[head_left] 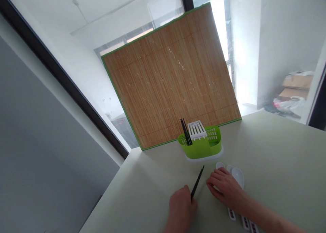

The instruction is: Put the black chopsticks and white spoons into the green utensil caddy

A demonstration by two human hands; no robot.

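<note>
Black chopsticks (197, 182) stick up and forward out of my closed left hand (181, 204), over the table's front part. My right hand (224, 185) lies over several white spoons (238, 176), fingers curled; whether it grips any of them is hidden. The spoon bowls show beyond the hand, and their patterned handle ends come out below the wrist. Farther back stands a green basket (201, 149) on a white base, with more black chopsticks (185, 133) leaning in its left compartment and a white slatted piece (197, 130) on its middle.
A bamboo mat (170, 77) with green edging stands upright behind the basket, against a glass pane. The pale table (280, 151) runs out to both sides. Beyond the glass at the right are cardboard boxes (296, 82) and plastic bags.
</note>
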